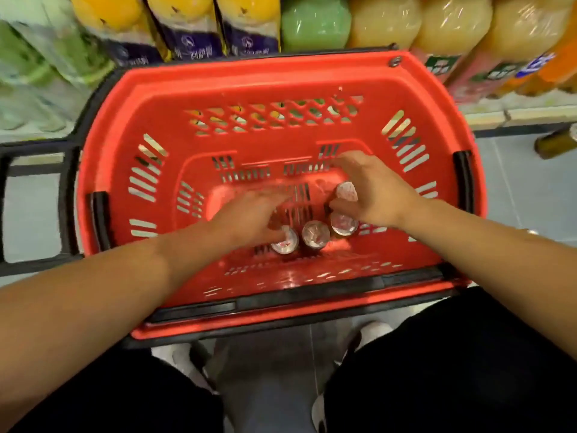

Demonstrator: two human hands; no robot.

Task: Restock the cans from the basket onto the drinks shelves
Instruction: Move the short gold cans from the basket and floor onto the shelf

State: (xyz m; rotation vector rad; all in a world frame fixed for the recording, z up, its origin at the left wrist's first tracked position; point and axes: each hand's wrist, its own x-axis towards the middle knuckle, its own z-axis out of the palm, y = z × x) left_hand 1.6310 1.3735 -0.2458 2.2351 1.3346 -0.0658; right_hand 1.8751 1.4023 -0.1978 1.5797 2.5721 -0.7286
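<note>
A red plastic basket (pixel 437 98) stands in front of me, seen from above. Several cans stand upright on its floor, silver tops showing: one at the near left (pixel 284 242), one in the middle (pixel 315 235), one at the right (pixel 344 224) and one farther back (pixel 346 191). My left hand (pixel 249 214) hovers over the near-left can, blurred, fingers spread and touching its top. My right hand (pixel 371 189) reaches over the two right cans with fingers spread; I cannot tell whether it grips either.
Drinks shelves run along the far side: green bottles (pixel 315 23) and yellow juice bottles (pixel 446 26) behind the basket, purple-labelled cartons (pixel 187 39) at the left. The basket rests on a black frame (pixel 34 151). My legs and shoes are below, on grey floor tiles.
</note>
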